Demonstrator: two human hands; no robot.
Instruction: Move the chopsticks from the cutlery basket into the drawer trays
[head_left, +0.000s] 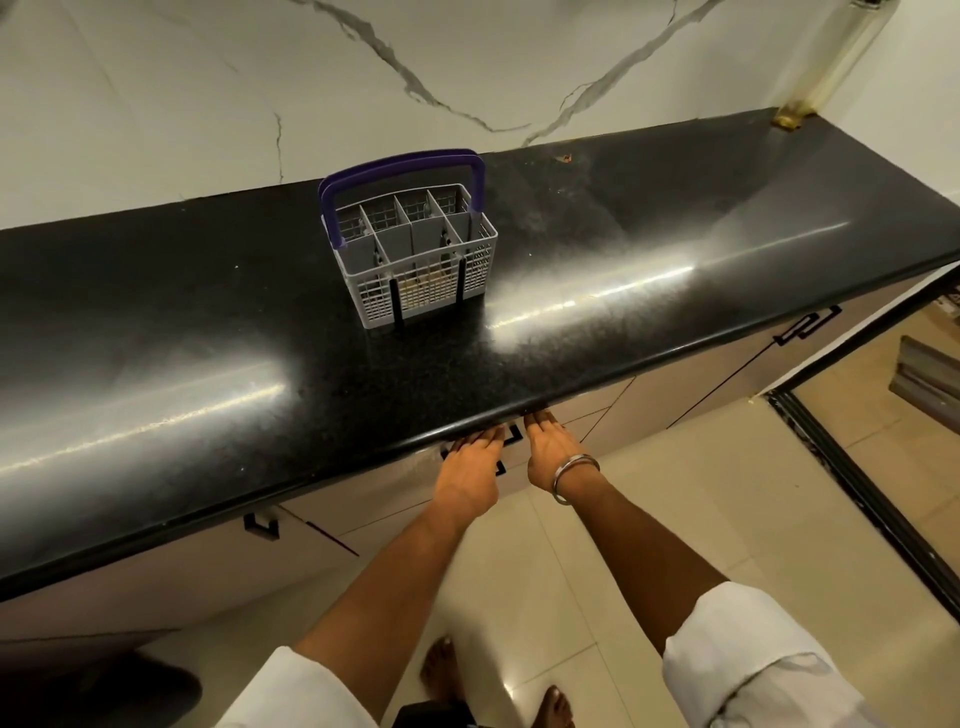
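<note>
The grey cutlery basket (415, 260) with a purple handle stands upright on the black countertop (623, 249), near the wall. Its top compartments look bare; something tan shows low through the front mesh, too unclear to name. No chopsticks stick out above the rim. My left hand (470, 460) and my right hand (548, 447) lie side by side against the drawer front (519, 467) just under the counter edge. Their fingers are stretched forward, and the tips are hidden by the overhang. The left hand covers part of a black drawer handle (513, 434). The drawer is closed, its trays hidden.
Beige cabinet fronts with black handles (262, 522) (808, 325) run under the counter. A marble wall backs the counter. A dark floor track (857, 488) crosses the tiled floor on the right. My bare feet (441, 670) stand on the tiles below.
</note>
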